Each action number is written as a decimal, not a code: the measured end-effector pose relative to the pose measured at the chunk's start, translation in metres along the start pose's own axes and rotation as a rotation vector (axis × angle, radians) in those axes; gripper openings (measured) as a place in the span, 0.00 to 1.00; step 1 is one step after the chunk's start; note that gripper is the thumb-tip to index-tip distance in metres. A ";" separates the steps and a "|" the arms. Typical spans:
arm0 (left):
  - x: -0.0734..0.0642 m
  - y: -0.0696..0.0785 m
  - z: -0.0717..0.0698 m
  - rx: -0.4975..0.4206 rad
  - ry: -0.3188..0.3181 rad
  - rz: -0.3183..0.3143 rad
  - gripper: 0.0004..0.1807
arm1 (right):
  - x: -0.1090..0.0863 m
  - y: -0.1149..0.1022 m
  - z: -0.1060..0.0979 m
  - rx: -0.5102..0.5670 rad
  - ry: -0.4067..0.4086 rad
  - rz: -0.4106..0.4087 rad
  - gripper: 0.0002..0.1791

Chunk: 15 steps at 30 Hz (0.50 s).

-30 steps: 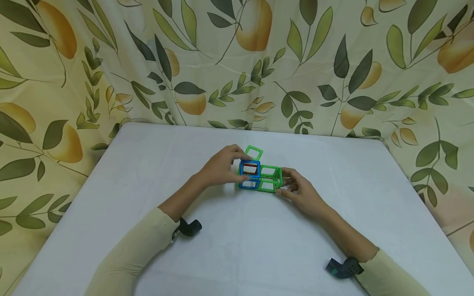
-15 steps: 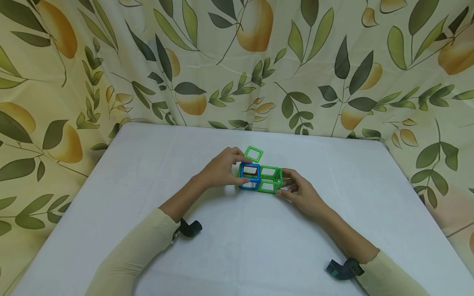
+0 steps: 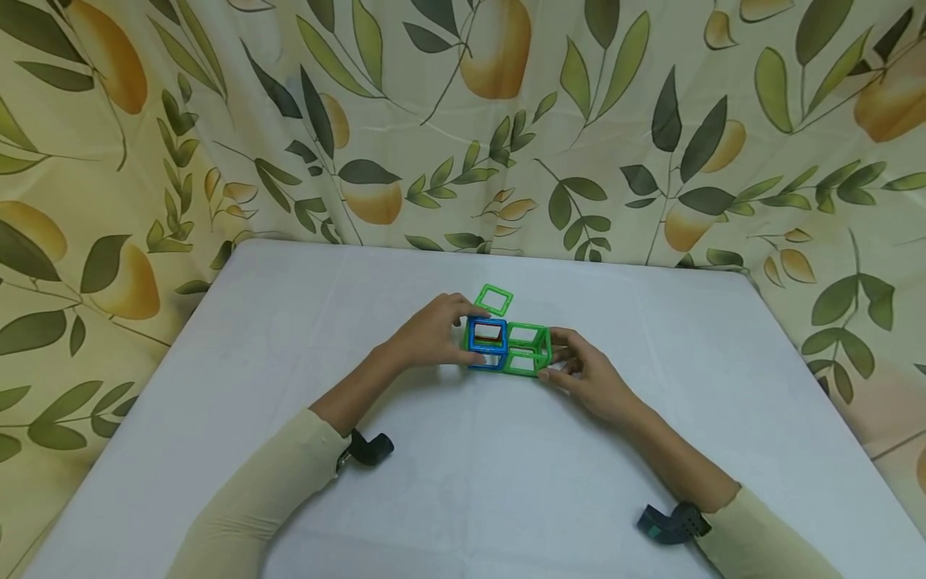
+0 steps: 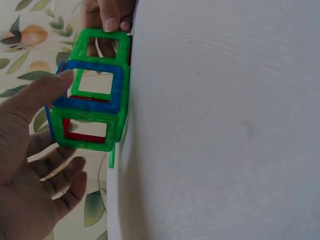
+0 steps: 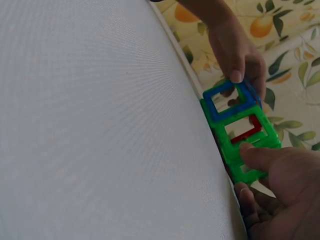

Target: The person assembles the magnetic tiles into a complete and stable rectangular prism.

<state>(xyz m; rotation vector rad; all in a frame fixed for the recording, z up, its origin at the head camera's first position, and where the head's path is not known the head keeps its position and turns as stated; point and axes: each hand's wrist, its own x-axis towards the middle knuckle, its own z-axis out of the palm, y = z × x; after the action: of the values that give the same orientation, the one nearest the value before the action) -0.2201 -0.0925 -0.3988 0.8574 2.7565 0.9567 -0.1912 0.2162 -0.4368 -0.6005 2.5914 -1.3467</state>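
Note:
Two joined boxes of see-through square magnetic tiles stand at the middle of the table. Green tiles (image 3: 526,326) form much of the block, and a red tile (image 4: 85,136) shows inside through the openings. My left hand (image 3: 436,331) pinches a blue tile (image 3: 488,351) over the left box, thumb at its near edge and fingers at its far edge. At the other end, my right hand (image 3: 595,376) grips the right box, thumb at the near corner and fingers behind. In the right wrist view that thumb (image 5: 257,156) presses on a green edge.
Just behind the block lies a loose green square tile (image 3: 499,289). A white cloth (image 3: 463,482) covers the table, with a fruit-patterned curtain (image 3: 434,161) hanging beyond its far edge. Dark wrist cameras (image 3: 372,449) sit at both cuffs.
My left hand has come slightly lower and nearer, bringing the blue tile down toward the near side of the left box's top. The right hand stays in place.

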 end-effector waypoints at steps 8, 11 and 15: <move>0.001 -0.006 0.007 -0.039 -0.067 -0.108 0.44 | 0.002 -0.003 -0.002 0.000 -0.005 0.041 0.34; 0.001 -0.008 0.009 -0.030 -0.072 -0.125 0.42 | 0.002 -0.004 -0.002 0.001 -0.006 0.049 0.34; -0.001 -0.010 0.010 -0.016 -0.079 -0.144 0.40 | 0.001 -0.005 0.000 -0.006 -0.006 0.056 0.35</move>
<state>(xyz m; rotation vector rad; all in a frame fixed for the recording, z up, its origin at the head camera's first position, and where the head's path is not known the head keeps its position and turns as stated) -0.2213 -0.0938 -0.4125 0.6689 2.6972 0.8983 -0.1907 0.2128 -0.4324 -0.5287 2.5886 -1.3181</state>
